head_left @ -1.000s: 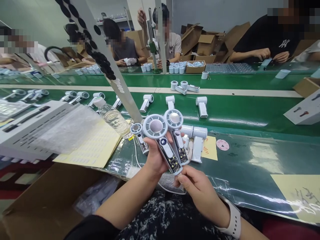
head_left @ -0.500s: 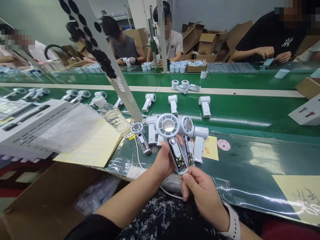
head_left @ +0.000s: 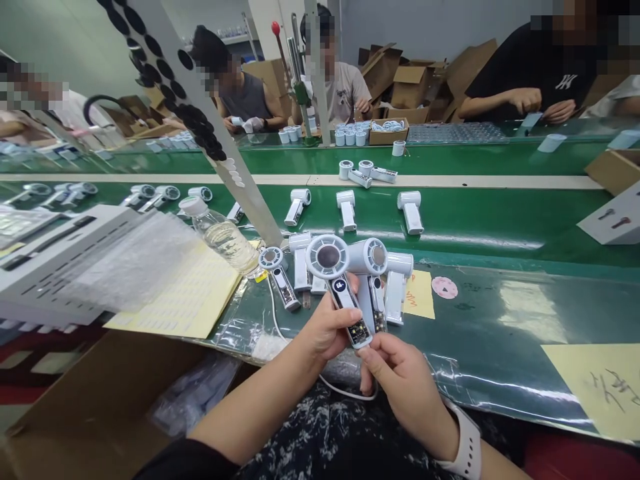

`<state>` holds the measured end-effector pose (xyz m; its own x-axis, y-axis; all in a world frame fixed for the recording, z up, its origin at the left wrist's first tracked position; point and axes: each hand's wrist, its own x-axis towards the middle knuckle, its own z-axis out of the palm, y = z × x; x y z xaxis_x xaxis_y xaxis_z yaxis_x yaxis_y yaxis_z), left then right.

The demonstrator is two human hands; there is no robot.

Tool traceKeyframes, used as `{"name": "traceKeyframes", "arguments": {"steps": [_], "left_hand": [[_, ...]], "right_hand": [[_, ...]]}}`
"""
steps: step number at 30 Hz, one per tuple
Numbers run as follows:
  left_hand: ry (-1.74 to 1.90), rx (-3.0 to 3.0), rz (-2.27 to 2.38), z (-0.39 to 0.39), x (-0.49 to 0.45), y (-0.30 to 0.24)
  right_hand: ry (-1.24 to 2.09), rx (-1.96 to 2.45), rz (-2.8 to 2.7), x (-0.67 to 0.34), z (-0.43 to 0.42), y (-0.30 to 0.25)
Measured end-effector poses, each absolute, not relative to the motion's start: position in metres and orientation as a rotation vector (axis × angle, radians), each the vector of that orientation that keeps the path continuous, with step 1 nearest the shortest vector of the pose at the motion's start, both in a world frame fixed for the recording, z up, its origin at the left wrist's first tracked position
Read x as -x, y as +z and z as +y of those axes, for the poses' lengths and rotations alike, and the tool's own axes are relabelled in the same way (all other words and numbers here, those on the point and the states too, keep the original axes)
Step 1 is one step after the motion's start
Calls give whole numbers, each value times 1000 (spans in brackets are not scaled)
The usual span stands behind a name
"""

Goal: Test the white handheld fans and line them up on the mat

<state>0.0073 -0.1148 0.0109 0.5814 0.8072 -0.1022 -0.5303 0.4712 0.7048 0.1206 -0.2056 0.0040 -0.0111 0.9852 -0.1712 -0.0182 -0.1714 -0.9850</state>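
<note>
My left hand (head_left: 327,328) is closed round the handles of two white handheld fans (head_left: 334,267), held upright side by side with their round heads up. The front fan shows a lit display and an exposed circuit board on its handle. My right hand (head_left: 400,380) is curled below them, its fingertips pinching the bottom end of the front fan's handle. A white watch sits on my right wrist. Behind the held fans, more white fans (head_left: 397,283) lie on the dark green table mat (head_left: 500,333).
A water bottle (head_left: 223,235) lies by a yellow sheet (head_left: 190,293) and bubble wrap at left. An open cardboard box (head_left: 100,407) is at the lower left. Several fans (head_left: 410,210) lie on the green conveyor belt (head_left: 475,227). Several people work across the belt.
The two held fans have come lower and nearer to me, and the front fan's display now shows lit digits. My right hand stays at the handle's bottom end.
</note>
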Motion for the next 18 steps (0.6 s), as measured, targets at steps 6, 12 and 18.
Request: {"name": "traceKeyframes", "arguments": {"steps": [6,12,18], "left_hand": [[847,-685,402,-116,-8,9],[837,-725,291,-116,-7,9],[912,-690,269,-110,-10,10]], "right_hand": [[1279,1362,-1220,-120,-208,3],[1219,1341,-1332,-120,-210,5],[1226,1293,-1350,-120,-210,8]]}}
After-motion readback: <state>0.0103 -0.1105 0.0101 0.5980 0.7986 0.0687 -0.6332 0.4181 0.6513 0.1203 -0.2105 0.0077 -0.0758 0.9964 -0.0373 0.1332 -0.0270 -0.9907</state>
